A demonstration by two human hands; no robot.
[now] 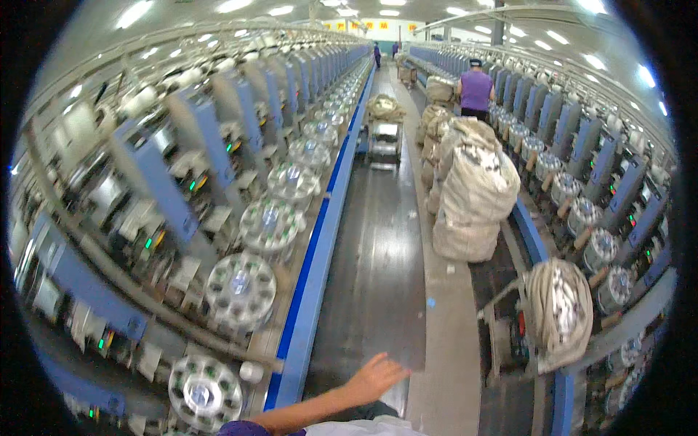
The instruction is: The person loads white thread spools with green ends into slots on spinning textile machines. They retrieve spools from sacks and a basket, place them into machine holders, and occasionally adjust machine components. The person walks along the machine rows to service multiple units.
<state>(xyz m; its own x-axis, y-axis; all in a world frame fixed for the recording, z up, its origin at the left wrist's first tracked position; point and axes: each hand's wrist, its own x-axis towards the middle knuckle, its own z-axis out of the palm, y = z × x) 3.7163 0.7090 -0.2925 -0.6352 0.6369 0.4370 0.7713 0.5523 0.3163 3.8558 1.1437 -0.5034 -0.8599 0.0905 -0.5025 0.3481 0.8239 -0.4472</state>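
Note:
My left hand point(376, 378) reaches across the lower middle of the view, its forearm coming from a purple sleeve at the bottom edge. Its fingers look loosely apart, somewhat blurred, and nothing shows in them. Below it is the dark walkway point(374, 291), with no contact visible. To its left runs a blue rail point(309, 327) along the machine row. A small white bobbin point(251, 372) sits beyond that rail, beside a round metal bobbin magazine point(205, 392) with holes around its rim. My right hand is out of view.
Winding machines with blue panels point(156, 178) line both sides. Large beige sacks point(472, 192) stand in the aisle on the right, near a cart bearing an open sack of white bobbins point(563, 312). Farther off are another cart point(385, 131) and a person in purple point(475, 91).

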